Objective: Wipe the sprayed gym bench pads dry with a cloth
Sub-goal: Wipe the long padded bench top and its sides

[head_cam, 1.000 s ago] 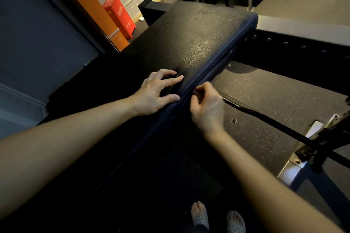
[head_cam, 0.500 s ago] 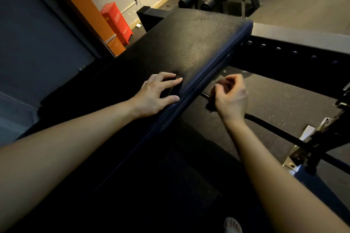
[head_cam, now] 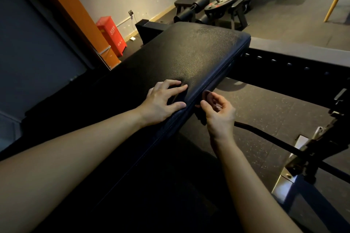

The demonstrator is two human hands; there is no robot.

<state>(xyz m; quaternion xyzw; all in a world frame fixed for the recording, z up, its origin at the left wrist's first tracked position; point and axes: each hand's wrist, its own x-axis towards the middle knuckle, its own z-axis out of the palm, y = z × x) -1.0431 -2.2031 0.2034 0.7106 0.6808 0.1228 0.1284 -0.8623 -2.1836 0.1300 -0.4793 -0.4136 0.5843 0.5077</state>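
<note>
Leaning over the long black bench pad [head_cam: 198, 58] from its near end, both bare arms reaching forward. Pressing the left hand [head_cam: 161, 102] down on the pad's top close to its right-hand edge, fingers [head_cam: 170, 83] spread and lightly arched, grasping nothing but pinning a dark cloth [head_cam: 177, 95], visible only as a darker patch between forefinger and thumb. Pinning it there, most likely, to stop it sliding off during work on the hanging part. Holding the right hand [head_cam: 219, 111] just beside the pad's side wall, a little below the top, fingers curled and thumb meeting forefinger in a pinch. Seemingly pinching a dark flap of the same cloth hanging over the edge, though too dim for certainty about cloth against shadow. Judging from that: gathering or straightening the cloth across the edge, so as to catch top and side in one pass. No wet sheen to be made out on the grained top, hence no telling how much remains to dry. Beyond, on the speckled rubber floor [head_cam: 265, 109], a red box [head_cam: 111, 34] against the wall and a plate-loaded machine [head_cam: 221, 4], well apart from the work.
</note>
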